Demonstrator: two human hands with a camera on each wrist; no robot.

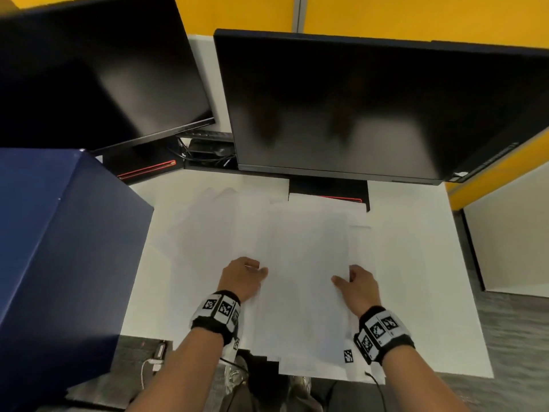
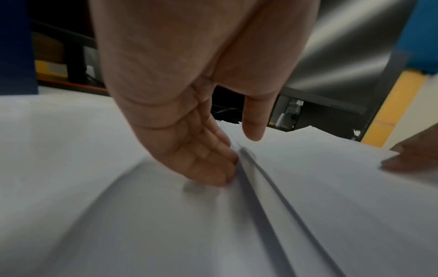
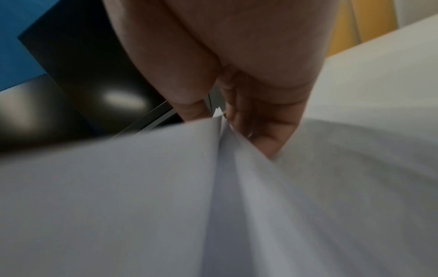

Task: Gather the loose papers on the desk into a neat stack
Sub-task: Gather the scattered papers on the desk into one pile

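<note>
A pile of white papers [image 1: 303,263] lies unevenly in the middle of the white desk [image 1: 421,263], its near end hanging over the front edge. My left hand [image 1: 255,267] holds the pile's left side. In the left wrist view its fingertips [image 2: 227,165] tuck under the papers' [image 2: 308,187] raised edge and the thumb hangs just over the top. My right hand [image 1: 346,276] grips the right side. In the right wrist view the sheets [image 3: 118,187] run between this hand's [image 3: 218,120] thumb and fingers. More sheets [image 1: 202,221] lie spread flat to the left.
Two dark monitors [image 1: 356,108] [image 1: 89,78] stand at the back, the right one's base [image 1: 326,191] touching the far ends of the papers. A large blue box [image 1: 59,248] borders the desk's left side. Cables [image 1: 208,150] lie between the monitors. A white panel [image 1: 511,233] stands to the right.
</note>
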